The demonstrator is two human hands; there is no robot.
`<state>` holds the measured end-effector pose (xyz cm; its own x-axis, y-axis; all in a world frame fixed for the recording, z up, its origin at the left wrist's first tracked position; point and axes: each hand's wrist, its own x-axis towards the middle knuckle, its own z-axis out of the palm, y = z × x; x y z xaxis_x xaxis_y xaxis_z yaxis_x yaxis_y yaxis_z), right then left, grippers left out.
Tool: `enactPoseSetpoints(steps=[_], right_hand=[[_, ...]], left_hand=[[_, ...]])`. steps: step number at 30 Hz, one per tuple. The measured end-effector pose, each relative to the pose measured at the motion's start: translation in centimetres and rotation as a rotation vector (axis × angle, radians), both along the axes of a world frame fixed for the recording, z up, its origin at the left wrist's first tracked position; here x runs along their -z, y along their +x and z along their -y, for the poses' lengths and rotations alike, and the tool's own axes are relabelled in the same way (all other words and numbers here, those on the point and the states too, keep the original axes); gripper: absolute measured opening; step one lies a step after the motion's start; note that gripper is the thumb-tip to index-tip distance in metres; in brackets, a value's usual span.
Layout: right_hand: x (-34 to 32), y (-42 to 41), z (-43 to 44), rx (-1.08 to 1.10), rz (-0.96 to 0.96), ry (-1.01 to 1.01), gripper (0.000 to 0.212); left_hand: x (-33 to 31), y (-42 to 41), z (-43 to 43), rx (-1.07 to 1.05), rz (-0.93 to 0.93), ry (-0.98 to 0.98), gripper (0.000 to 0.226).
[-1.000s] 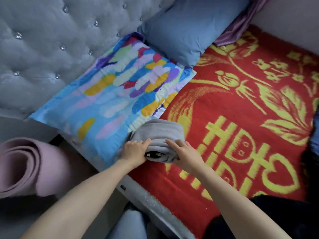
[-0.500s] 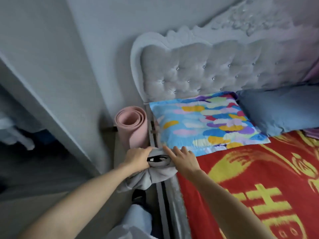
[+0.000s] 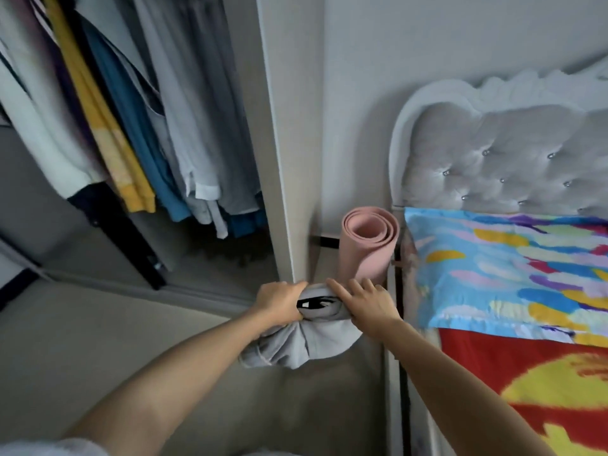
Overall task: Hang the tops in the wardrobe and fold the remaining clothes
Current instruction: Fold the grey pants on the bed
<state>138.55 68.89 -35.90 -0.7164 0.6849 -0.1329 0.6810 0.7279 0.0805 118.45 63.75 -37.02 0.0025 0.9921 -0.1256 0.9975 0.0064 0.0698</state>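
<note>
A folded grey garment with a black print hangs in the air between the bed and the wardrobe. My left hand grips its left end in a fist. My right hand lies on its right end with fingers stretched over the top. Loose grey cloth sags below both hands. The open wardrobe stands at the left, with several tops hanging inside: white, yellow, blue and grey.
A rolled pink mat stands upright between the wardrobe's side panel and the tufted grey headboard. A colourful pillow and a red and yellow blanket lie on the bed at right. Grey floor spreads below.
The grey garment has been lifted off the bed and carried left. My view has swung from the bed to the open wardrobe. Both hands keep hold of it.
</note>
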Motion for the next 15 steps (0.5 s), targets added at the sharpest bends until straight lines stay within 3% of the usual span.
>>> enactPoseSetpoints(steps=[5,15], right_hand=[[-0.2,-8.3,2.1,-0.099,-0.014,0.037,0.077],[2.3,-28.2,9.5,-0.225,0.015,-0.042,0.081]], left_hand=[[0.5,-7.7,3.8,-0.076,0.010,0.017,0.041],[1.9,-26.6,14.2,-0.219,0.023,-0.017,0.041]])
